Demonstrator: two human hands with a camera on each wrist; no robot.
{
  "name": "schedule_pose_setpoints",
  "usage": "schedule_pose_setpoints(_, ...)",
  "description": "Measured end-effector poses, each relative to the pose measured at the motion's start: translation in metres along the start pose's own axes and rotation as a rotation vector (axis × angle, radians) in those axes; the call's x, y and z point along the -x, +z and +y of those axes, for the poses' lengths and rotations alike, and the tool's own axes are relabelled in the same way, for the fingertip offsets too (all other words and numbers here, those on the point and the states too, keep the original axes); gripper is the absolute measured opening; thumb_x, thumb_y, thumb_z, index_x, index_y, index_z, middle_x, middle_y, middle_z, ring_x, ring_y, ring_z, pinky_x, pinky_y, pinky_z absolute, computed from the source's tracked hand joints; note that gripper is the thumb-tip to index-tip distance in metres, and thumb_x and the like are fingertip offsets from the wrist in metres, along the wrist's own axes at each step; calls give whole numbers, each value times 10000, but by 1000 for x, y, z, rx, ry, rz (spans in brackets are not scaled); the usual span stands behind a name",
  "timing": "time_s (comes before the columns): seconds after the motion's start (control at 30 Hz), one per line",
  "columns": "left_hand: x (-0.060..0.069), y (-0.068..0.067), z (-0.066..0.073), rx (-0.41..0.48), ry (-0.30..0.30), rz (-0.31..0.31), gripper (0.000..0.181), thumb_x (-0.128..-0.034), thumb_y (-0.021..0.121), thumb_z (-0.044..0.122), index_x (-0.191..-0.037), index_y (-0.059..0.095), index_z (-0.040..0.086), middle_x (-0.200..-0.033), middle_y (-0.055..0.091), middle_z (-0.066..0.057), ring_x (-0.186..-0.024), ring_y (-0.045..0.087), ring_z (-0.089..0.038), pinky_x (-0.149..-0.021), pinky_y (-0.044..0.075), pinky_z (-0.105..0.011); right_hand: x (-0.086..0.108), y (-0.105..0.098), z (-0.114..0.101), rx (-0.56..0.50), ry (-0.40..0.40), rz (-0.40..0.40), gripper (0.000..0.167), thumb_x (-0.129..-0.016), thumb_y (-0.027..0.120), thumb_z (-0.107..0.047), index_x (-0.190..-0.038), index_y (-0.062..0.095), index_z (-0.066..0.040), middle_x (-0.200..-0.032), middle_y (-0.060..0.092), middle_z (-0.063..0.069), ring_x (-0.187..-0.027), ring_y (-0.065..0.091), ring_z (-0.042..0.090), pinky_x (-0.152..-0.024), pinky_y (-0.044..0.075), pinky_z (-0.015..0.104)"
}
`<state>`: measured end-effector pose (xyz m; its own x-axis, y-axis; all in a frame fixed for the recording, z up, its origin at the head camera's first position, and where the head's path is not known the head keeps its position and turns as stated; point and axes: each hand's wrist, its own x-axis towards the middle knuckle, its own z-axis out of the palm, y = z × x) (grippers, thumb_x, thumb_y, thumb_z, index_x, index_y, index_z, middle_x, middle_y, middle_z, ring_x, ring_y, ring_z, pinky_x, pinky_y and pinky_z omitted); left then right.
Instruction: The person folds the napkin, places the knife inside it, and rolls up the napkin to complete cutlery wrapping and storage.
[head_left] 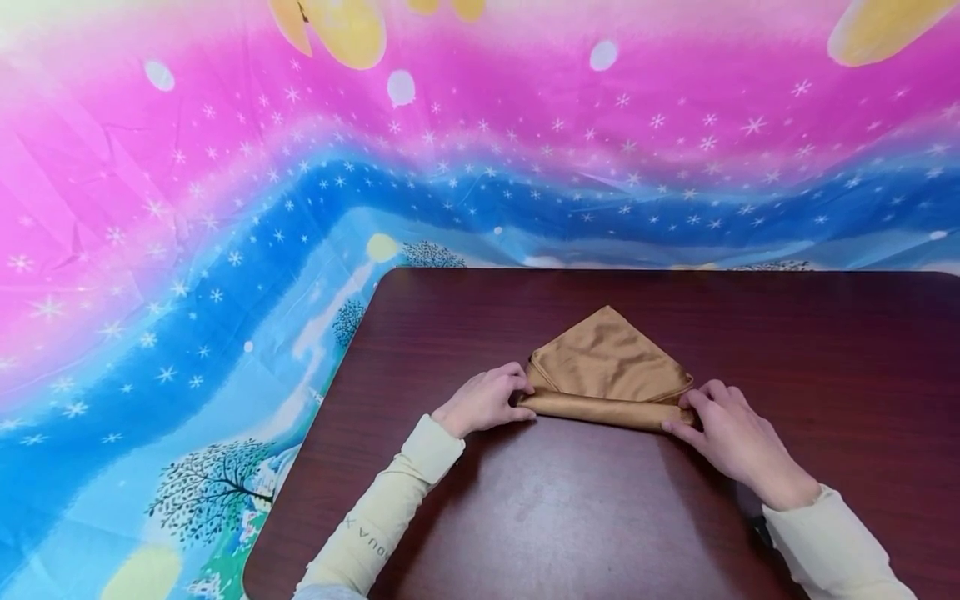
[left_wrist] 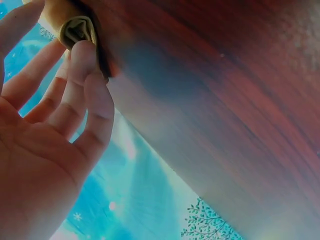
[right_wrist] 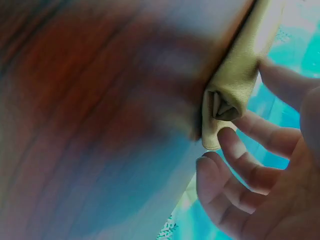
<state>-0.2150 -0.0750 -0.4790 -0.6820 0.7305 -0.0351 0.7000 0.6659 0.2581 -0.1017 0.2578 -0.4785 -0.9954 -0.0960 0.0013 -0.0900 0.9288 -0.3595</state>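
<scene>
A golden-brown satin cloth (head_left: 609,354) lies on the table, its far part a flat triangle pointing away from me. The near edge is wound into a tight roll (head_left: 600,409). My left hand (head_left: 486,400) holds the roll's left end between thumb and fingers. At the right end, my right hand (head_left: 738,435) grips the roll the same way, thumb on the near side. Spiral layers show at the roll's end (left_wrist: 77,30) in the left wrist view. The right wrist view shows the opposite rolled end (right_wrist: 225,102) beside curved fingers.
The dark reddish-brown wooden table (head_left: 510,517) has rounded corners and a shiny patch of light in front of the cloth. Behind and to the left hangs a pink and blue backdrop (head_left: 187,208) with snowflakes and trees.
</scene>
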Motion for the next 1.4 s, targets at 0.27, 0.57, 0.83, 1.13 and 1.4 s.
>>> schedule_pose_setpoints(0.27, 2, 1, 3, -66, 11, 17, 412, -767, 789, 439, -1077, 701, 182, -992, 573, 61, -721, 527, -38, -692, 496, -228, 2, 2, 2, 12, -157, 10, 366, -762, 803, -165, -1074, 622, -102, -1096, 566, 86, -978, 513, 281, -657, 469, 390)
schedule_pose_setpoints(0.57, 2, 2, 2, -151, 54, 49, 335, -779, 799, 356, -1048, 693, 185, -966, 598, 60, -691, 553, -55, -673, 508, -248, 3, 3, 4, 20, -142, 32, 346, -771, 788, -121, -1073, 620, -105, -1112, 585, 87, -1000, 551, 294, -695, 485, 441)
schedule_pose_setpoints(0.83, 1, 3, 1, -201, 73, 44, 284, -815, 762, 313, -1060, 691, 188, -959, 603, 66, -711, 563, -61, -690, 508, -266, 2, 5, 5, 45, -134, 36, 241, -805, 758, -146, -1014, 646, -103, -1055, 607, 68, -974, 567, 275, -722, 487, 445)
schedule_pose_setpoints(1.13, 1, 3, -1, -228, 87, 59, 265, -827, 724, 292, -1067, 703, 183, -972, 648, 60, -732, 634, -100, -705, 524, -290, 3, 3, 5, 55, -132, 60, 192, -835, 718, -167, -1004, 650, -107, -1042, 624, 65, -970, 591, 268, -690, 495, 442)
schedule_pose_setpoints(1.4, 1, 2, -2, -228, 102, 87, 232, -828, 708, 282, -1034, 683, 177, -934, 665, 70, -678, 613, -93, -661, 514, -276, 4, 4, 6, 89, -150, 71, 204, -858, 695, -176, -1041, 639, -106, -1040, 638, 80, -946, 604, 274, -652, 500, 433)
